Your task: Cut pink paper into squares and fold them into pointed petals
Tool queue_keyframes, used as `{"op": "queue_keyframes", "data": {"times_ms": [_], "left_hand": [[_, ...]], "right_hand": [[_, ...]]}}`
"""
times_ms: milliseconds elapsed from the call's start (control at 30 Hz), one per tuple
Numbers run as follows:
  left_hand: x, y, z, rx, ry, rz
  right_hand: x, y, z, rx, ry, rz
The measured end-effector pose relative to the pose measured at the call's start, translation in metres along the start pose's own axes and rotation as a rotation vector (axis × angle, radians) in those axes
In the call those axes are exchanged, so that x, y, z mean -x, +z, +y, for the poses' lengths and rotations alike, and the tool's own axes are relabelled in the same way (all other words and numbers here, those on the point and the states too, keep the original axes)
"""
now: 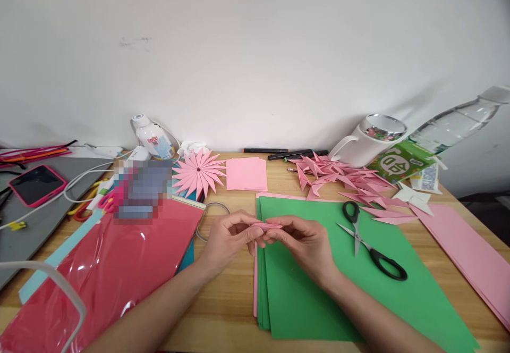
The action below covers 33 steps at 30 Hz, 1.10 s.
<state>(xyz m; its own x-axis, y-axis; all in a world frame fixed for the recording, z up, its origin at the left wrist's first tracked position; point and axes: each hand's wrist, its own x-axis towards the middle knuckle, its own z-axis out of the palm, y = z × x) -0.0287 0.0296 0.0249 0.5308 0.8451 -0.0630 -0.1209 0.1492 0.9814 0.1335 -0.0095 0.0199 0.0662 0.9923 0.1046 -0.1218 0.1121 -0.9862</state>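
Left hand [236, 232] and right hand [306, 237] pinch a small folded pink paper [269, 226] between them, and scissors [357, 237] lie on green sheets [319, 316] near the right hand.

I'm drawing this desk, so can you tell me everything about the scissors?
The scissors have two black loop handles that look like plastic and two silvery, pointed blades that look like metal, crossing at a joint. They lie spread open on the green paper, beside the right hand, with one loop farther from the person and one nearer. Neither hand touches them.
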Motion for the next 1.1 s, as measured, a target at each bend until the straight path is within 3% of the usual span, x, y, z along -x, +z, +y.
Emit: {"op": "queue_keyframes", "data": {"times_ms": [367, 700, 933, 1100], "left_hand": [[0.002, 0.0028, 0.0008, -0.048, 0.092, 0.063], [0.001, 0.0037, 0.0002, -0.046, -0.142, 0.097], [-0.0004, 0.001, -0.0012, 0.003, -0.138, 0.079], [0.0009, 0.0019, 0.0024, 0.019, -0.172, 0.085]], "right_hand": [[0.0016, 0.0044, -0.0019, -0.07, 0.055, 0.034], [-0.0062, 0.0028, 0.0043, -0.006, 0.202, -0.154], [-0.0074, -0.0019, 0.0037, -0.017, 0.182, -0.027], [-0.006, -0.0018, 0.0037, 0.053, 0.1, -0.008]]}}
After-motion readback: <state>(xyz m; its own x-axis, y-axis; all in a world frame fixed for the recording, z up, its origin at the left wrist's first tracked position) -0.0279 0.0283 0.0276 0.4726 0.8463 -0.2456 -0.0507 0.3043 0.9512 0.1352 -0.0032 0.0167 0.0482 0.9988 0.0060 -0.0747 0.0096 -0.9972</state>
